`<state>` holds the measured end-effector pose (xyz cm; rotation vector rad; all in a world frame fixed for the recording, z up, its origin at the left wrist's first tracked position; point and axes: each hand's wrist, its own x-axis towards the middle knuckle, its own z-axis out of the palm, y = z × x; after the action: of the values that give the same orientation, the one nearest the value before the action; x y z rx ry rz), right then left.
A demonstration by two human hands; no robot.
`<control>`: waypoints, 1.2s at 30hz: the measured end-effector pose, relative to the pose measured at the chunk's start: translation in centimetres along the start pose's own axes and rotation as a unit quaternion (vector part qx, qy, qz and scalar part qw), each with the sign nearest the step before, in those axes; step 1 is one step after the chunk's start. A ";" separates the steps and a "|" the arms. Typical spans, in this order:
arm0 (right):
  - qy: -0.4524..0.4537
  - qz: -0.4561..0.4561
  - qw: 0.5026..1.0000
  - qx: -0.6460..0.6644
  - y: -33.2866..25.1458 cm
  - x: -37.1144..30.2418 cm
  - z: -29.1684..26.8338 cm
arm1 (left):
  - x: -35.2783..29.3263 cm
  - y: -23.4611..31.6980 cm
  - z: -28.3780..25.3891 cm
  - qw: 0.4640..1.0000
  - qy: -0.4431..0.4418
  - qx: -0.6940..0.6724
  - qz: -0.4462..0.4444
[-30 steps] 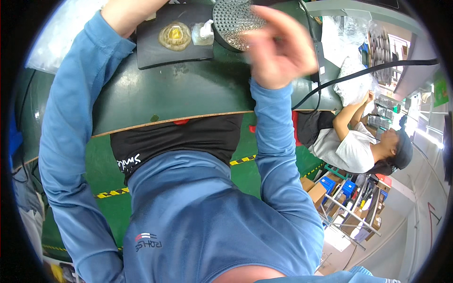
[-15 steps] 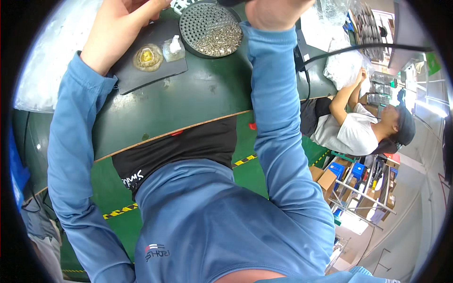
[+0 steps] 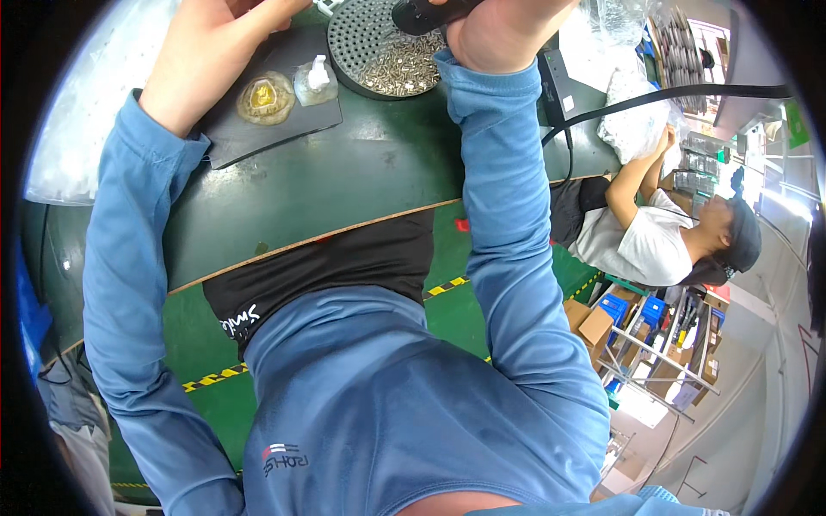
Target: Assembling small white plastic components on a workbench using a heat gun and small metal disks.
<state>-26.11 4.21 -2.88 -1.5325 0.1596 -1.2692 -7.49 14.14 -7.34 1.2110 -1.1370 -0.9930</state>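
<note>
At the top edge my left hand [image 3: 211,52] is partly cut off, its thumb reaching right and its visible fingers curled; what they hold is out of sight. My right hand [image 3: 503,34] is closed around a black rounded handheld tool [image 3: 419,15], whose tip I cannot see. Beneath that tool lies a round dark tray with holes [image 3: 354,39], its right part filled with small metal screws [image 3: 400,70]. Between the hands, a bit of a white part [image 3: 327,7] shows at the tray's upper left.
A dark mat [image 3: 232,142] bears a round translucent dish with yellow content [image 3: 265,97] and a small white-capped bottle [image 3: 317,82]. Clear plastic bags [image 3: 82,129] lie at left. A black box [image 3: 555,82] and cable [image 3: 637,99] sit right; beyond, a co-worker [image 3: 641,232] handles a white bag.
My right hand and the black tool have come slightly lower in the picture, so more of the tool shows over the tray. Less of the white part is visible. My left hand is almost unmoved.
</note>
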 end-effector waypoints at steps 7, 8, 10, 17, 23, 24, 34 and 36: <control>0.003 -0.002 1.000 0.017 1.2 -0.1 1.3 | -0.7 -0.6 -1.5 0.999 0.011 0.032 -0.024; 0.006 -0.006 1.000 0.009 0.7 0.0 0.8 | -0.6 -0.1 -0.7 0.999 0.001 0.027 -0.020; 0.012 -0.011 1.000 -0.007 -0.3 0.2 0.0 | -0.9 0.8 0.9 0.992 0.034 0.096 0.073; -0.025 -0.018 0.999 0.020 -0.1 1.0 0.1 | -3.6 -0.4 -1.3 0.926 -0.065 0.283 0.243; -0.029 0.028 0.981 0.188 -2.8 1.2 1.9 | -3.3 -0.6 -1.2 0.921 -0.100 0.269 0.263; -0.028 0.028 0.981 0.188 -2.6 1.0 1.9 | -3.2 -0.6 -1.3 0.921 -0.101 0.268 0.263; -0.124 0.053 0.943 0.305 -1.2 -0.4 3.6 | -2.7 -2.1 -1.5 0.887 -0.102 0.312 0.325; -0.143 0.036 0.939 0.311 -0.2 -0.6 3.8 | -3.1 -2.2 -1.8 0.892 -0.105 0.316 0.306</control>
<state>-23.53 7.05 -2.46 -1.1216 -0.3455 -0.9018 -6.22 17.20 -9.88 1.1194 -1.9587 -0.2619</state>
